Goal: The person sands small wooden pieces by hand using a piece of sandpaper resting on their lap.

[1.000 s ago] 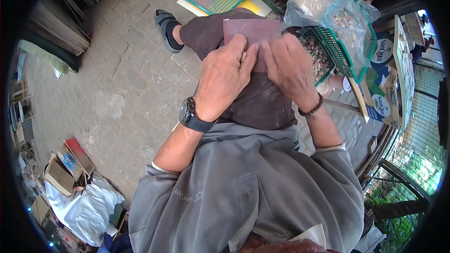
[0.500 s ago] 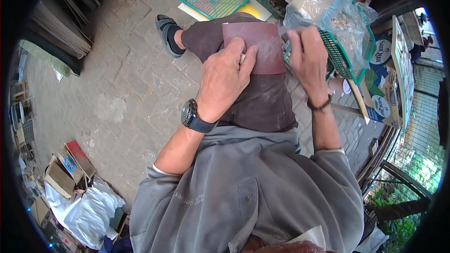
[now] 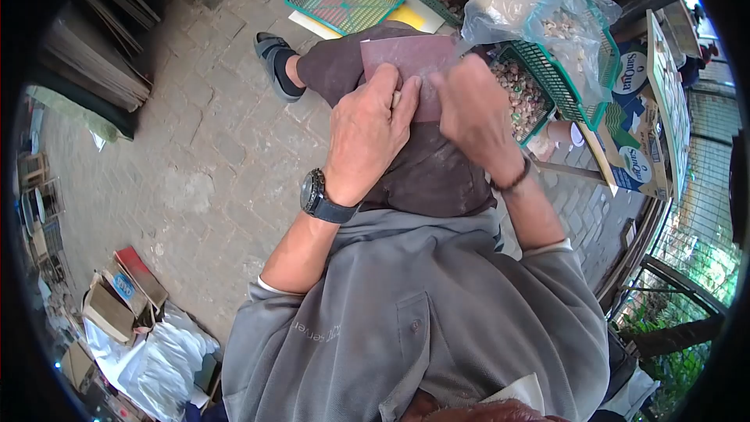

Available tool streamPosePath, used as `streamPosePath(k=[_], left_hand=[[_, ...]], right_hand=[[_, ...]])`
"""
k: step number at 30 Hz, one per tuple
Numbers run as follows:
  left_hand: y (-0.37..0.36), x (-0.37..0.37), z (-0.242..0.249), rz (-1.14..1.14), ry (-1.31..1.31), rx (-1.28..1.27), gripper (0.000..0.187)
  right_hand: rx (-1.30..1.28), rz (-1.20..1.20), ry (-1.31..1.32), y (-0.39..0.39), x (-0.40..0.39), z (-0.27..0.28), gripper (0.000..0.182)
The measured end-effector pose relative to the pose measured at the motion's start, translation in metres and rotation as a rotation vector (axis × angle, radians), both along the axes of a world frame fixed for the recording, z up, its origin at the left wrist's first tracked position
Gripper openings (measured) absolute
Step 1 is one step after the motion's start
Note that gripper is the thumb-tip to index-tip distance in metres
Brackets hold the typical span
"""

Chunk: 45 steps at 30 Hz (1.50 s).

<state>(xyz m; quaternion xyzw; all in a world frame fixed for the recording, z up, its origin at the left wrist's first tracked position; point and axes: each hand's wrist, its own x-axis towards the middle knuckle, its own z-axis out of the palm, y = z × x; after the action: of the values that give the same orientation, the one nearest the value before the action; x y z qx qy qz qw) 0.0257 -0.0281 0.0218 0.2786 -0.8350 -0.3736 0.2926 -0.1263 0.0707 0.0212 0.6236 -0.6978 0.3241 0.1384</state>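
A reddish-brown sheet that looks like sandpaper (image 3: pixel 418 55) lies across my thigh, over the dark trousers (image 3: pixel 437 168). My left hand (image 3: pixel 367 121), with a watch (image 3: pixel 314 191) on its wrist, is closed over the sheet's left part. Between its thumb and index finger a small pale piece (image 3: pixel 396 99) shows. My right hand (image 3: pixel 480 113) is over the sheet's right part, fingers curled in and somewhat blurred. What those fingers hold, if anything, is hidden.
Right of my knee, a green basket (image 3: pixel 551 82) holds many small pieces, with a plastic bag (image 3: pixel 519 4) above it. A nearly bare green basket (image 3: pixel 293 1) is farther left. A SanQua carton (image 3: pixel 637 164) stands at right; boxes (image 3: pixel 109 309) lie lower left.
My right hand has moved left, from beside the sheet's right edge onto the sheet, close to my left hand. My left hand keeps its grip on the sheet.
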Motion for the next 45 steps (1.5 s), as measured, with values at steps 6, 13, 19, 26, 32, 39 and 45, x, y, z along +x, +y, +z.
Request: streamPosePath(k=[6,13,19,26,32,39,45], left_hand=[[0.001,0.000,-0.001,0.018,0.030,-0.004,0.027],[-0.001,0.001,0.003,0.018,-0.024,-0.007,0.025],[0.002,0.001,0.005,0.037,-0.023,0.025,0.024],[0.001,0.003,0.006,0.026,-0.023,0.026,0.024],[0.001,0.000,0.006,0.031,-0.013,-0.007,0.027],[0.002,0.001,0.000,0.040,-0.010,-0.042,0.026],[0.001,0.001,-0.003,0.042,0.040,-0.065,0.026]], right_hand=[[-0.068,-0.152,-0.608,0.003,-0.050,-0.018,0.013],[-0.198,0.377,-1.827,0.012,-0.017,0.019,0.017],[-0.130,0.578,-1.943,0.016,-0.022,0.021,0.022],[-0.082,0.383,-1.619,0.015,-0.013,0.028,0.019],[-0.172,0.218,-0.569,0.001,-0.009,0.009,0.012],[-0.045,0.135,-0.260,0.003,-0.007,0.003,0.012],[-0.003,0.064,-0.092,0.001,-0.002,0.001,0.012]])
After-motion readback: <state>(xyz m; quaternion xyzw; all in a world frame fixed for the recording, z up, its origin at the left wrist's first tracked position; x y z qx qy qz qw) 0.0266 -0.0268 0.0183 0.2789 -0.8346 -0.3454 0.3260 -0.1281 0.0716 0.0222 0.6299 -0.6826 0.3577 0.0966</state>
